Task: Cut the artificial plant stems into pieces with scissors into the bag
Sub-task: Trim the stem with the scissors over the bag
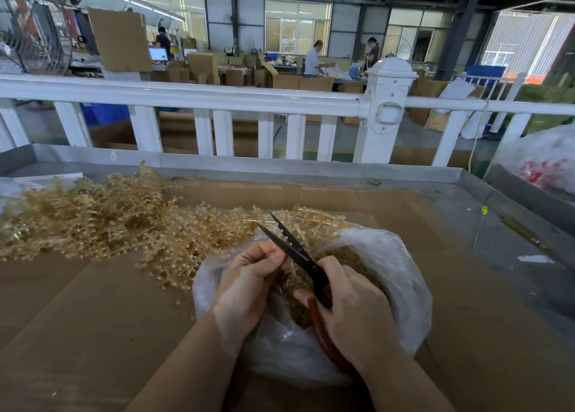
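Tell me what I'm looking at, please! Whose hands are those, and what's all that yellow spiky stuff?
This one picture comes from a camera worn on a person's head, looking down at their own hands. The right hand holds black scissors with red handles, blades open. The left hand pinches a thin piece by the blades; it is too small to see clearly. The yellow spiky stuff is a pile of fake plant stems lying on brown cardboard. Under the hands sits a clear plastic bag with small cut pieces inside.
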A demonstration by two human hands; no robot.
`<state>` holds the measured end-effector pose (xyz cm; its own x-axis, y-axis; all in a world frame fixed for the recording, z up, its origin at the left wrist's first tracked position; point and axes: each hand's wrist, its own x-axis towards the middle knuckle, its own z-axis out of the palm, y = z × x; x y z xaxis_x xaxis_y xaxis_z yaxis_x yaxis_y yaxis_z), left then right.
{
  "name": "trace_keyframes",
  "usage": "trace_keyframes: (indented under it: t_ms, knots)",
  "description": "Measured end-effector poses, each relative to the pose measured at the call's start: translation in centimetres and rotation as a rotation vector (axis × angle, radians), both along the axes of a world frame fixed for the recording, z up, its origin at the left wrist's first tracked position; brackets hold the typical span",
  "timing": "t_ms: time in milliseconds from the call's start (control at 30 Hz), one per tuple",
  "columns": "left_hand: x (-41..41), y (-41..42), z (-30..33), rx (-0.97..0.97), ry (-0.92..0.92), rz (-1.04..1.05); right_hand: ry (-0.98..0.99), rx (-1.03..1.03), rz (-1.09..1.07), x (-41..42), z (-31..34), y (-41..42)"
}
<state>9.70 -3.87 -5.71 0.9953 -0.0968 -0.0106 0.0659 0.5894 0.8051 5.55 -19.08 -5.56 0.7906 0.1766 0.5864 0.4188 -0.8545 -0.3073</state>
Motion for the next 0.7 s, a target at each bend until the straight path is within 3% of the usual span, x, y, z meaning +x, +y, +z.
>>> trace_keyframes:
  t_ms: [700]
  knots:
    - [-0.58,-0.19,0.75,-0.033,0.006,-0.006,-0.018,-0.034,-0.014,0.23,-0.18,-0.14]
